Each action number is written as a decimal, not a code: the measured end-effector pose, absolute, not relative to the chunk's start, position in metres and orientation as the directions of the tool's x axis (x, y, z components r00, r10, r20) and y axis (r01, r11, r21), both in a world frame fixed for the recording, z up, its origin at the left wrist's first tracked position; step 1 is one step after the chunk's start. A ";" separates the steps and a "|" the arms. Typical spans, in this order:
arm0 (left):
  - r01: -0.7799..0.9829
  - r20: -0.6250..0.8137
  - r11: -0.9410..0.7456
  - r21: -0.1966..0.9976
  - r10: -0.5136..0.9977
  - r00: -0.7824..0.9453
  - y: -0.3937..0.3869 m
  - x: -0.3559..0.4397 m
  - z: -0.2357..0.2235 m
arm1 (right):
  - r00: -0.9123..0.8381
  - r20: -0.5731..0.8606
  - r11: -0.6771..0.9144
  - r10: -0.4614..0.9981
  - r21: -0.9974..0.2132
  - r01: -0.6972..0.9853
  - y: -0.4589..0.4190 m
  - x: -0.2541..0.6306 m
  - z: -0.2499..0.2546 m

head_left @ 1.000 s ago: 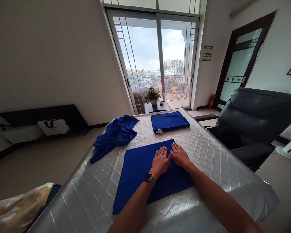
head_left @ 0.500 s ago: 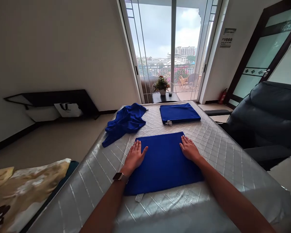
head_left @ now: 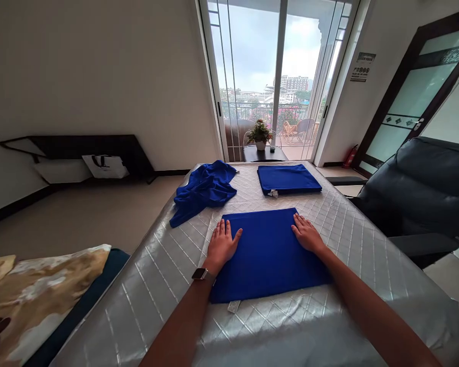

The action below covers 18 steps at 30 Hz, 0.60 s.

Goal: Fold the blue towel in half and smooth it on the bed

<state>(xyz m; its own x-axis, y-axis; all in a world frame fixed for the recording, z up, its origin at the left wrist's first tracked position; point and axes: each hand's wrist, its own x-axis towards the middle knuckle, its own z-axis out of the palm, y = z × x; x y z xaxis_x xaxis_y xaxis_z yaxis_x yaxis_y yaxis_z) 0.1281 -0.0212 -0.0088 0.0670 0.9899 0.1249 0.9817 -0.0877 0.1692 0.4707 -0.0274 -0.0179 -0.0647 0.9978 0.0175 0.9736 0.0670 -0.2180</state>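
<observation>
A blue cloth (head_left: 270,260), folded into a flat rectangle, lies on a silvery quilted mattress (head_left: 164,278). My left hand (head_left: 222,243) rests flat on its left edge, fingers stretched out, with a dark square watch on the wrist. On the upper right edge my right hand (head_left: 308,233) lies flat too, fingers extended. A small white label (head_left: 233,306) sticks out from the near edge of the cloth. Farther back on the right is a folded blue stack (head_left: 288,178) with white tags. To its left a crumpled blue cloth (head_left: 206,188) lies in a loose heap.
A black armchair (head_left: 428,199) stands close on the right. Patterned bedding (head_left: 49,295) lies at the lower left. Beyond the mattress, a small dark table (head_left: 264,154) carries a potted plant (head_left: 260,135) before the sliding glass door. A white bag (head_left: 105,166) sits by the left wall.
The view has shifted slightly, so the mattress and cloths appear a little farther right. Both hands keep their places on the folded cloth.
</observation>
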 end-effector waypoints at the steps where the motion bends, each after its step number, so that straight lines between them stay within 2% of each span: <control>1: 0.982 0.127 -0.088 0.167 0.990 0.067 -0.022 0.128 -0.009 | -0.063 0.019 0.065 0.998 -0.217 0.974 -0.027 0.471 -0.018; 13: 0.976 0.142 -0.093 0.197 0.988 0.066 -0.023 0.124 -0.010 | -0.070 -0.062 0.059 0.996 -0.164 0.985 -0.022 0.467 -0.001; 18: 0.975 0.097 -0.078 0.206 0.994 0.059 -0.025 0.121 -0.006 | -0.041 -0.038 0.033 0.998 -0.182 0.983 -0.006 0.461 0.011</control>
